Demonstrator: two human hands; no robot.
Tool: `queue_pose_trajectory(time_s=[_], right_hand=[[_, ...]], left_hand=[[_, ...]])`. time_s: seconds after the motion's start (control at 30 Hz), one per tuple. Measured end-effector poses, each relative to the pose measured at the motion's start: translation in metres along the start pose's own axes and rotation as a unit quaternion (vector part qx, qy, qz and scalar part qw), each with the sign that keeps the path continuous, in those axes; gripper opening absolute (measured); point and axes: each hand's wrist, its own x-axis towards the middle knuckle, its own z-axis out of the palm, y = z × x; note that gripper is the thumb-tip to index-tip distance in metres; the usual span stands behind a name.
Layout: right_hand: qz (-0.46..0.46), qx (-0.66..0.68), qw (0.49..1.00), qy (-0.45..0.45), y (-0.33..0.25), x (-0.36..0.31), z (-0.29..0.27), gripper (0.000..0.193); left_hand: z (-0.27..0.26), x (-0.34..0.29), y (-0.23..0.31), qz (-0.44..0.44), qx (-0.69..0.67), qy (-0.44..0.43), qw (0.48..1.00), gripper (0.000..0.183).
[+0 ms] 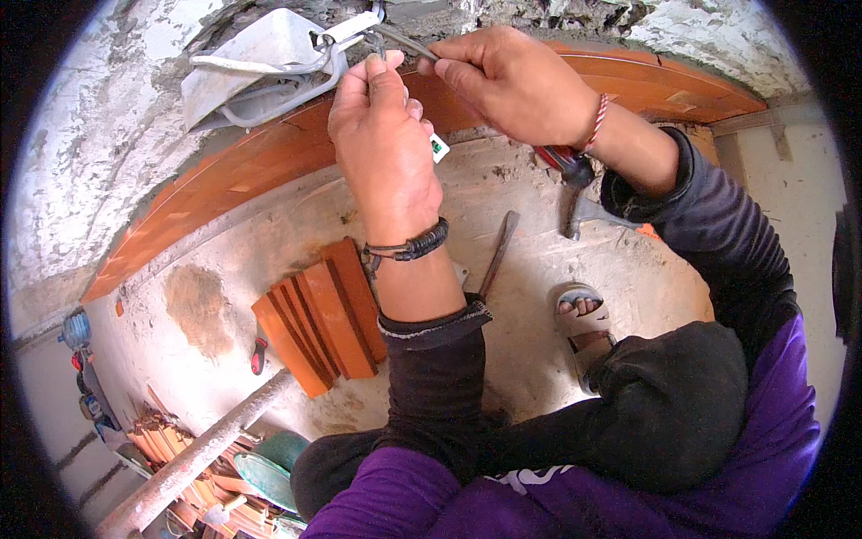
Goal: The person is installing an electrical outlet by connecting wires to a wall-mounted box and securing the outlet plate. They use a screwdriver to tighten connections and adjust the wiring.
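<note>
At the rough wall, my left hand [386, 135] is raised, thumb and forefinger pinched at the end of a thin grey strand. A small white piece with a green patch [439, 148] pokes out beside its palm; how it is held is hidden. My right hand [516, 85] closes on a slim grey length [404, 40] that reaches left toward the same spot. Whether this is a cable or a tool's shaft, I cannot tell. Left of both hands, a white electrical box [247, 67] hangs tilted, with a looped grey cable [292, 97] across it.
Orange tiles [584, 76] line the wall's base. On the dusty floor lie a stack of orange tile strips [314, 314], a metal bar [499, 256] and a hammer [575, 193]. A long pole [197, 458] slants past piled tile pieces and a green basin [267, 481] at lower left.
</note>
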Motion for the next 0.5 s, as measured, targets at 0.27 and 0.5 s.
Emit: queue_pose_trajectory(time_s=[0.27, 0.5], right_hand=[[-0.062, -0.241, 0.967, 0.052, -0.006, -0.006, 0.000, 0.026], [-0.082, -0.185, 0.979, 0.000, -0.008, 0.011, -0.025, 0.022]], left_hand=[[-0.011, 0.006, -0.007, 0.061, 0.110, 0.002, 0.992, 0.023], [-0.021, 0.006, 0.000, 0.070, 0.175, -0.028, 0.982, 0.022]])
